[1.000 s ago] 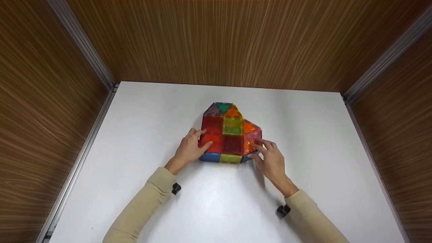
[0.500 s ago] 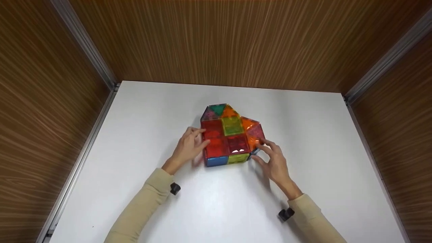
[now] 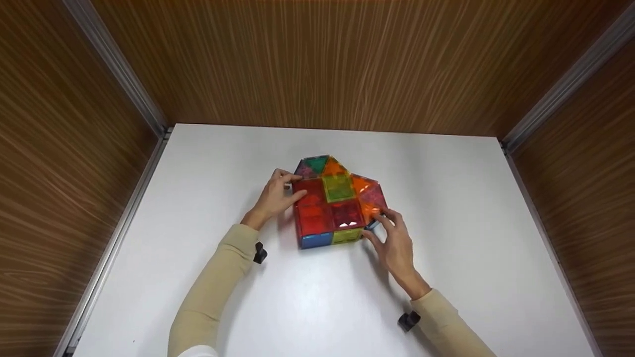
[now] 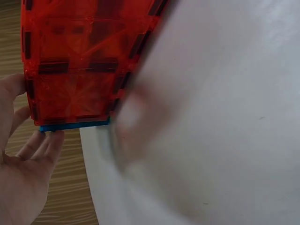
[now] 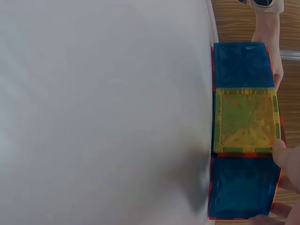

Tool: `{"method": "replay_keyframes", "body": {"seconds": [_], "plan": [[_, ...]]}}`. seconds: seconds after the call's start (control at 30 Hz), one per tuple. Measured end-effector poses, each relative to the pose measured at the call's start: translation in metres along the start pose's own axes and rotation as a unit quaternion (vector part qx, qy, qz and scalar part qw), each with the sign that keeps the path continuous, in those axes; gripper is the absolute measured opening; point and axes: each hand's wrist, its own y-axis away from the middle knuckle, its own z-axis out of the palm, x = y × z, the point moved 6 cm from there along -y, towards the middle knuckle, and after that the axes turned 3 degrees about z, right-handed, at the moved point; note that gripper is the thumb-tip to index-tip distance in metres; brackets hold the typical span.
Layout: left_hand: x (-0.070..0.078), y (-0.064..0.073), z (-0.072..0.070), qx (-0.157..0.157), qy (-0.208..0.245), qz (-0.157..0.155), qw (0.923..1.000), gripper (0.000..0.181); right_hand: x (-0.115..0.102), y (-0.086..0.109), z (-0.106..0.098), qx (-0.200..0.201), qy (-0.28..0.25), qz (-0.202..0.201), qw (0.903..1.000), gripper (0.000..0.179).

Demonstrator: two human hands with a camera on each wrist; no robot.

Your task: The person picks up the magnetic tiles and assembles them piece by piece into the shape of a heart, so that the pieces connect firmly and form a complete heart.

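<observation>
A heart-shaped build of see-through magnetic tiles (image 3: 312,218), several colours on top and upright tiles round its sides, lies on the white table. My left hand (image 3: 275,196) grips its left side near the back: the thumb reaches over a red tile, the other fingers bend at the edge. In the left wrist view these fingers touch a blue tile (image 4: 75,126) at the end of the red wall (image 4: 72,96). My right hand (image 3: 397,245) holds the right front corner, thumb by the yellow side tile (image 5: 246,119), fingers around the blue side tile (image 5: 243,187).
The white tabletop (image 3: 317,297) runs around the build. Wood-grain panels stand at the back (image 3: 317,64), left (image 3: 64,173) and right (image 3: 585,198), with metal rails (image 3: 116,69) along the corners. A black wrist camera (image 3: 409,321) hangs at the right sleeve.
The tile heart has turned slightly counterclockwise, its front left corner coming nearer. My left hand has slid back along the left side; my right hand has stayed by the right front corner.
</observation>
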Motion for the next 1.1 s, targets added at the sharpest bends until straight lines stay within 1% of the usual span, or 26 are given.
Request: {"method": "replay_keyframes", "body": {"seconds": [0.13,0.27,0.37,0.53,0.63,0.73,0.87,0.97,1.1], "plan": [[-0.005,0.003,0.000,0.018,0.013,-0.003,0.9997,0.048,0.006,-0.004,0.002,-0.008,-0.002,0.009,0.9999,0.049],[-0.006,0.007,0.000,0.031,0.032,-0.007,0.9990,0.048,0.009,-0.010,0.002,-0.025,-0.003,0.017,0.9995,0.050],[-0.006,0.009,0.000,0.039,0.040,-0.013,0.9983,0.049,0.012,-0.015,0.003,-0.036,-0.006,0.015,0.9992,0.051],[-0.002,0.013,0.001,0.046,0.032,-0.014,0.9983,0.053,0.022,-0.031,0.004,-0.055,-0.008,-0.002,0.9985,0.050],[-0.001,0.015,0.003,0.053,0.030,-0.019,0.9980,0.055,0.030,-0.043,0.005,-0.068,0.004,-0.010,0.9976,0.050],[-0.001,0.018,0.007,0.061,0.025,-0.034,0.9972,0.058,0.036,-0.054,0.005,-0.087,0.021,-0.015,0.9959,0.048],[0.000,0.020,0.013,0.074,0.009,-0.053,0.9958,0.063,0.042,-0.066,0.007,-0.115,0.036,-0.009,0.9927,0.047],[0.002,0.019,0.016,0.095,0.005,-0.059,0.9937,0.064,0.046,-0.074,0.009,-0.130,0.040,-0.002,0.9908,0.048],[0.006,0.017,0.020,0.123,0.002,-0.055,0.9909,0.063,0.052,-0.085,0.013,-0.133,0.041,0.002,0.9903,0.048]]}}
